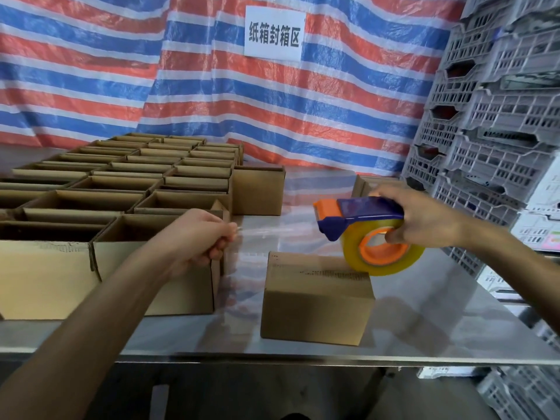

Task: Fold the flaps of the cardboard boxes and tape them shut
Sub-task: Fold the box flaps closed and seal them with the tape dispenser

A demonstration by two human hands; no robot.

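Over box (316, 301): tape dispenser (360, 212), R hand (424, 219)

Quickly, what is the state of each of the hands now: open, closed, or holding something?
Left hand: closed, pinching the free end of the clear tape.
Right hand: closed, gripping the tape dispenser.

The person's left forearm (100, 301) and right forearm (509, 253) are bare as far as the picture shows them. The left grip (197, 237) and the right grip (424, 219) are bare hands, and the wrists are bare too.
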